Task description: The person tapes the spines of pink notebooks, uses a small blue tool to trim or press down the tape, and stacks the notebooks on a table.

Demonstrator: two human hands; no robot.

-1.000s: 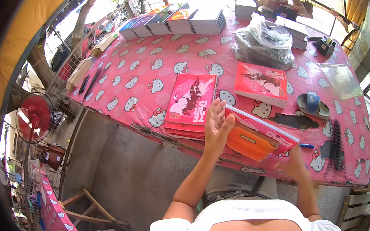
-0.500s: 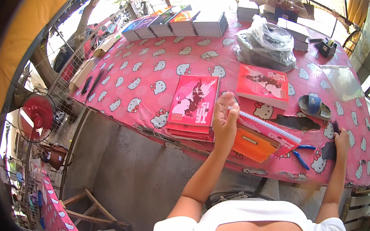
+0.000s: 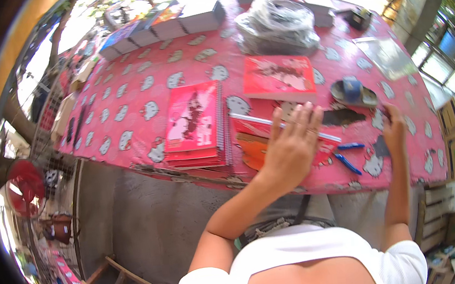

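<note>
**Left hand (image 3: 292, 145) Flat Over a Red-and-Orange Book (image 3: 252, 149) by the Table's Near Edge**

In the head view, the left hand is palm down, fingers straight and thumb apart, covering the middle of the book. The book lies close to the near edge of the pink table (image 3: 134, 91), and its white strip slants down to the right beneath the fingers.

The right hand (image 3: 394, 125) is beyond that edge, just beside the sandal (image 3: 352, 91), its forearm crossing the rim. Its fingers look bent, but blur hides the grip, and I cannot tell whether it holds anything.

Left of the book, a stack of spiral notebooks (image 3: 192, 120) sits right at the near edge, its coils facing the book across a narrow gap. Beyond the book, a thick red book (image 3: 279, 77) leaves only a slim strip of cloth. The blue-handled tool (image 3: 349, 165) lies between the two forearms, near the rim.

The widest open room is the patterned cloth left of the notebooks, reaching up to a row of books (image 3: 167, 31) at the far side. To the right, a clear sheet (image 3: 388, 56) lies along the table's edge; a plastic bag (image 3: 276, 25) fills the far middle.
</note>
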